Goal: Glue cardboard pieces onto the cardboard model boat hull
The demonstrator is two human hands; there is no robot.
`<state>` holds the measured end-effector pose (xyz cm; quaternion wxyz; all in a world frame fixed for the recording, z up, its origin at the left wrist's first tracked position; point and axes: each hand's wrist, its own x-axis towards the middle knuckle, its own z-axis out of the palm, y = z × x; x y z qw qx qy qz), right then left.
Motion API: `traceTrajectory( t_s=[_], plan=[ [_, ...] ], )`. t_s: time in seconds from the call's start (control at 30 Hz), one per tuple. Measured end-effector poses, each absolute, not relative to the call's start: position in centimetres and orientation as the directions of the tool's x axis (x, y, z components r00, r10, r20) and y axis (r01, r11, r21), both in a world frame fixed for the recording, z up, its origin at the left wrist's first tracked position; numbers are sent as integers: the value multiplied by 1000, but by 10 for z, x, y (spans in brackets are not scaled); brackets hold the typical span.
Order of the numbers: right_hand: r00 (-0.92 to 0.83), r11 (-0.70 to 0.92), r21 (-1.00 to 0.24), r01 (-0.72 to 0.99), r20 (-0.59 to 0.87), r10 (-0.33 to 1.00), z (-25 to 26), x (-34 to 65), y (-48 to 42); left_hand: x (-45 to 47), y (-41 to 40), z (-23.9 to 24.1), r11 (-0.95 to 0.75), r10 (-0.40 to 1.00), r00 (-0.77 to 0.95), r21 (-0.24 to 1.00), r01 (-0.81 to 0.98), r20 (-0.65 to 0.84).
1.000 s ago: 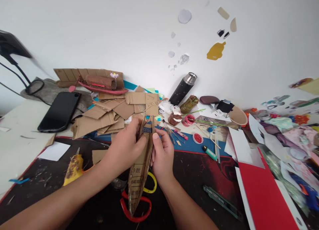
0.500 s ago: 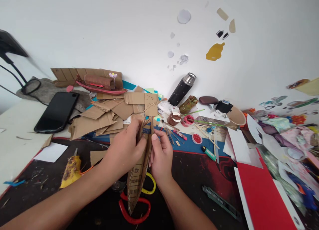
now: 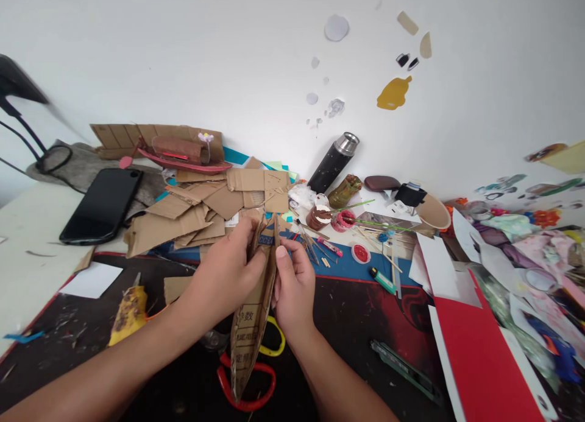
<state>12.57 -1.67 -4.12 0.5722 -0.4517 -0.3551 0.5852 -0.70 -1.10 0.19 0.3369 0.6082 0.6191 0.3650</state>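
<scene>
**Folded cardboard piece pinched between both hands**

A long folded cardboard piece [image 3: 249, 330] is held on edge above the desk [image 3: 365, 312], over red-handled scissors [image 3: 262, 386]. Its long axis runs near to far, and its tapered end is pointed near, toward the person. The far half is pinched from the left by the left hand [image 3: 223, 279] and from the right by the right hand [image 3: 292, 291]. The fingers [image 3: 280, 256] are pressed against its faces, and neither hand is nearer.
</scene>
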Motion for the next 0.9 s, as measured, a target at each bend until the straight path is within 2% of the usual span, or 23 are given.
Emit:
traceTrajectory(
  t_s=[0.57, 0.73, 0.9],
  plan=[
    [52, -126, -877, -465, -169, 984, -39, 124, -17, -6, -10, 2, -10, 1000, -9, 889, 457, 16],
    [45, -144, -901, -410, -178, 983, -34, 127, -17, -5, -10, 2, -29, 999, -18, 906, 423, 40],
    [58, -162, -928, -336, -192, 980, -37, 130, -19, -4, -13, 5, -21, 999, -25, 870, 493, 38]
  ],
)
